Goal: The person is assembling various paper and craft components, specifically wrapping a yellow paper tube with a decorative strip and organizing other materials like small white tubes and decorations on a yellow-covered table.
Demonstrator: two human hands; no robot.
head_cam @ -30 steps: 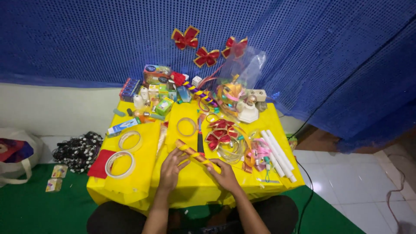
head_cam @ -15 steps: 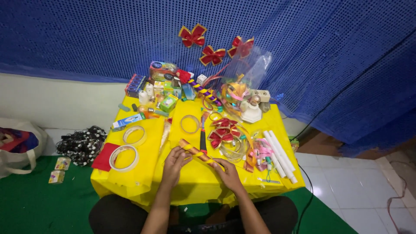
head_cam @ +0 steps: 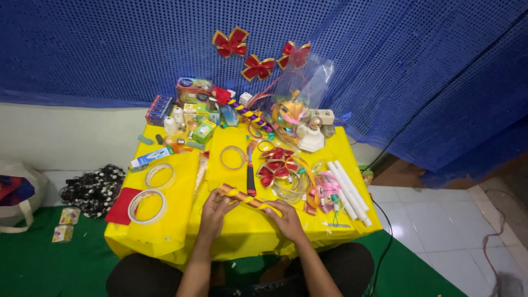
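Observation:
Over the near edge of a small yellow-covered table [head_cam: 236, 231], both my hands hold a stick wrapped in orange and yellow ribbon [head_cam: 245, 197]. My left hand [head_cam: 213, 213] grips its left end. My right hand [head_cam: 286, 219] holds the right end, where a yellow ribbon strip trails. Just behind the stick lies a black and red handled tool [head_cam: 251, 179]. Red ribbon bows [head_cam: 278, 162] lie beside it.
Two tape rolls [head_cam: 147, 204] and a red pad [head_cam: 122, 205] lie at the left. White tubes [head_cam: 347, 190] and pink ribbon [head_cam: 324, 190] sit at the right. Small boxes [head_cam: 198, 115] crowd the back. Red bows [head_cam: 258, 67] hang on the blue netting.
My hands and the wrapped stick stay nearly where they were. My head has shifted slightly, so the table sits a little differently in the frame.

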